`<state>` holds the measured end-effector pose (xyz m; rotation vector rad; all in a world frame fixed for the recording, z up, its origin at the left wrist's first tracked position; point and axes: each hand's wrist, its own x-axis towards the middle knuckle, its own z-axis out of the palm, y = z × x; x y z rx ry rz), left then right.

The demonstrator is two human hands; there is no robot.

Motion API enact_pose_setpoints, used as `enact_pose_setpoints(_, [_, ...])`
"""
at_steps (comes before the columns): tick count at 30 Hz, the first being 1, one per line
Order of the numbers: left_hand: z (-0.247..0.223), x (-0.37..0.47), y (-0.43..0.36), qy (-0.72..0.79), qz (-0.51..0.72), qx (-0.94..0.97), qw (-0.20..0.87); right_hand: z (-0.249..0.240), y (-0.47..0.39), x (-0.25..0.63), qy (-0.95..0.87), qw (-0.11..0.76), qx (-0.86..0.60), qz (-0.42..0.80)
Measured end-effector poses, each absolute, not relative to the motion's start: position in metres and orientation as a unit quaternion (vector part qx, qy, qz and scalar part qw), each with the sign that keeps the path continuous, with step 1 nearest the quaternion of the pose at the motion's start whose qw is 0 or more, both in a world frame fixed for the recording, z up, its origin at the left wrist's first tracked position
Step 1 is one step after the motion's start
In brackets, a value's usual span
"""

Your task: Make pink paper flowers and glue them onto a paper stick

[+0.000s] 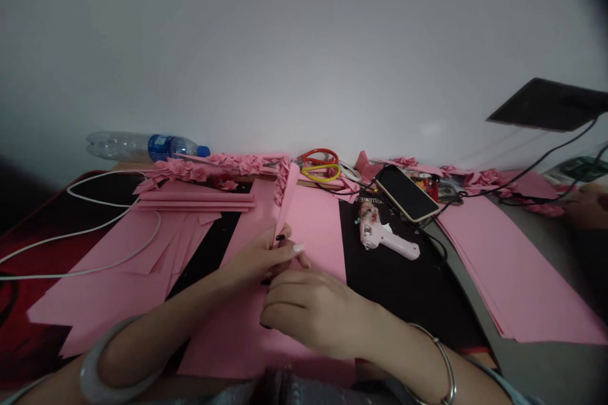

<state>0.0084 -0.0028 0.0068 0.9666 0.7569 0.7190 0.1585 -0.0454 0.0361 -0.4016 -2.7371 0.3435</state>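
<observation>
Pink paper sheets (313, 221) lie beneath both hands at the middle of the table. My left hand (268, 256) is closed round the lower end of a rolled pink paper strip (289, 193), which points away toward the wall. Close beside it, my right hand (316, 310) has its fingers curled near the strip's lower end; what they hold, if anything, is hidden. Beyond the hands, a branch with pink paper flowers (237, 164) lies along the wall.
A pink glue gun (392, 242), a phone (408, 193) and scissors with red and yellow handles (322, 166) lie beyond. Paper stacks flank both sides (114, 266). A plastic bottle (128, 147) and white cable (80, 237) are left. Another person's hand (586, 205) is far right.
</observation>
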Motion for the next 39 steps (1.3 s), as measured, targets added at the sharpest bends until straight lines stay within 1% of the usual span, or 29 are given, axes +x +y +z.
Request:
enact_pose_setpoints(3, [0.007, 0.005, 0.002, 0.332, 0.354, 0.41, 0.772, 0.041, -0.047, 0.164, -0.958, 0.168, -0.17, 0.16])
enact_pose_setpoints(5, [0.009, 0.004, 0.003, 0.349, 0.395, 0.384, 0.758, 0.049, -0.043, 0.177, -0.934, 0.182, -0.232, 0.204])
enact_pose_setpoints(7, [0.012, 0.003, 0.003, 0.366, 0.428, 0.367, 0.741, 0.058, -0.036, 0.2, -0.891, 0.221, -0.327, 0.224])
enact_pose_setpoints(9, [0.016, 0.003, 0.003, 0.379, 0.448, 0.354, 0.728, 0.062, -0.025, 0.232, -0.832, 0.258, -0.461, 0.171])
enact_pose_setpoints(10, [0.017, 0.003, 0.003, 0.384, 0.457, 0.349, 0.722, 0.061, -0.02, 0.25, -0.798, 0.256, -0.53, 0.13])
enact_pose_setpoints(11, [0.018, 0.003, 0.003, 0.389, 0.466, 0.346, 0.716, 0.059, -0.015, 0.267, -0.77, 0.238, -0.585, 0.087])
enact_pose_setpoints(12, [0.018, 0.004, 0.003, 0.394, 0.474, 0.344, 0.708, 0.055, -0.011, 0.283, -0.752, 0.19, -0.629, 0.062])
enact_pose_setpoints(13, [0.018, 0.004, 0.003, 0.4, 0.481, 0.342, 0.701, 0.05, -0.008, 0.296, -0.734, 0.143, -0.662, 0.053])
enact_pose_setpoints(15, [0.018, 0.004, 0.004, 0.412, 0.493, 0.343, 0.685, 0.038, -0.004, 0.311, -0.723, 0.071, -0.683, 0.077])
enact_pose_setpoints(17, [0.017, 0.004, 0.004, 0.421, 0.505, 0.345, 0.67, 0.03, -0.002, 0.313, -0.704, 0.045, -0.702, 0.092])
enact_pose_setpoints(18, [0.017, 0.004, 0.005, 0.425, 0.511, 0.345, 0.662, 0.028, -0.002, 0.312, -0.692, 0.049, -0.713, 0.098])
enact_pose_setpoints(20, [0.016, 0.005, 0.005, 0.431, 0.524, 0.345, 0.649, 0.028, -0.002, 0.31, -0.671, 0.083, -0.729, 0.103])
enact_pose_setpoints(23, [0.016, 0.005, 0.006, 0.436, 0.538, 0.34, 0.636, 0.036, -0.004, 0.315, -0.657, 0.169, -0.724, 0.122])
enact_pose_setpoints(27, [0.014, 0.005, 0.007, 0.446, 0.548, 0.339, 0.621, 0.045, -0.011, 0.329, -0.621, 0.301, -0.687, 0.226])
enact_pose_setpoints(32, [0.012, 0.004, 0.008, 0.467, 0.559, 0.36, 0.583, 0.046, -0.016, 0.336, -0.512, 0.428, -0.664, 0.339])
enact_pose_setpoints(35, [0.01, 0.003, 0.008, 0.472, 0.574, 0.362, 0.562, 0.046, -0.016, 0.336, -0.455, 0.487, -0.655, 0.356])
enact_pose_setpoints(39, [0.01, 0.002, 0.009, 0.481, 0.585, 0.371, 0.537, 0.047, -0.014, 0.333, -0.396, 0.551, -0.652, 0.339])
